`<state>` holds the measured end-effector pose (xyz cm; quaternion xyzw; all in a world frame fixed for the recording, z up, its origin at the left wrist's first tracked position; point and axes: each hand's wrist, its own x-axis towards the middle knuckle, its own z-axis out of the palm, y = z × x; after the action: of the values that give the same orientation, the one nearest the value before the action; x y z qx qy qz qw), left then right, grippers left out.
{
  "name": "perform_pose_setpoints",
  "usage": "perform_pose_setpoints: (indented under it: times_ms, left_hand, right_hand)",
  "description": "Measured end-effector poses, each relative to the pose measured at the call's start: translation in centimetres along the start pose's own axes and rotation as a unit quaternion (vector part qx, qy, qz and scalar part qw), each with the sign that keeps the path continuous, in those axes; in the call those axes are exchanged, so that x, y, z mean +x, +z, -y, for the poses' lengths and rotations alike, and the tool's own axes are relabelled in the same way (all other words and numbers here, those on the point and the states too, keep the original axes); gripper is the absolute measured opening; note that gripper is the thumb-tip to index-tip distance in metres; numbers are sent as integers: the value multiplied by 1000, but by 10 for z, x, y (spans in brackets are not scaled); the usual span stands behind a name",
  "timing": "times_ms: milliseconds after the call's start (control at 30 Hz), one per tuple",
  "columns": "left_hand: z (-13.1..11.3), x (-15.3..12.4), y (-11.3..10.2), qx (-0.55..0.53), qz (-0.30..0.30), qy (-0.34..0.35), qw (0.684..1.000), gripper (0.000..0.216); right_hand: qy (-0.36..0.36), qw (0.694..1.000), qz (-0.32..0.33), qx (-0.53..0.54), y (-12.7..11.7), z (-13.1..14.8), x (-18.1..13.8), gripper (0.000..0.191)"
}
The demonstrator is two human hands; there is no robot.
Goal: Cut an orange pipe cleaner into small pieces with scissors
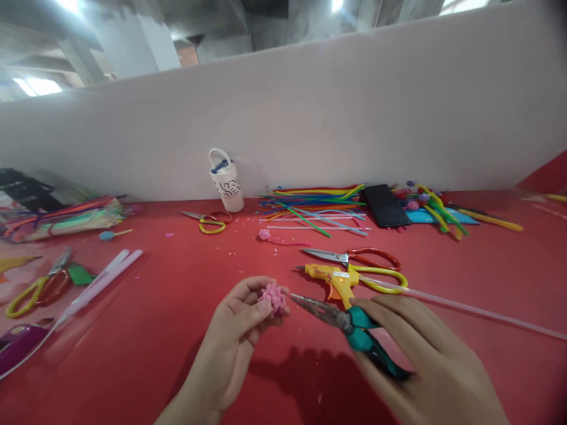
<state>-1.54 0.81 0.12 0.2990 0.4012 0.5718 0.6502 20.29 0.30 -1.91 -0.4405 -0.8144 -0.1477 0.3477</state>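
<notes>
Lt. pink pom (273,300) w/ spikes

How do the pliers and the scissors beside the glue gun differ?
Place: the pliers are in the right hand; the scissors lie on the red table.
Handles: the pliers have teal and black grips; the scissors have one red loop and one yellow.
Metal: the pliers look dark and worn, the scissors silvery.
Shared: both are two-handled tools pointing left in the picture.
</notes>
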Motion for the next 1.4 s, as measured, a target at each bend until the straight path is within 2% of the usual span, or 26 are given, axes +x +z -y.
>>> perform_pose_setpoints:
  times_ms: [100,367,533,733,933,1133,1400]
  left_hand:
    - [-1,-1,1,4,12,1,1000,19]
    - [-1,-2,-1,12,26,4,1000,17]
    - [-3,-1,-1,56,21,9,998,21]
    - [-3,-2,3,51,-1,28,998,22]
    - [-1,-2,2,55,15,27,998,18]
    - [-1,0,-3,18,59,10,998,16]
    - [1,2,-8,-19,52,-1,998,15]
  right_hand:
    - [36,999,22,31,0,-1,1,26]
    - [57,993,48,94,-4,4,7,20]
    - [68,987,67,128,-5,6,8,19]
    - [83,984,78,135,-4,5,6,21]
    - [87,981,98,140,-5,6,5,23]
    - [81,986,72,130,-5,5,8,21]
    - [96,982,99,128,-6,5,5,23]
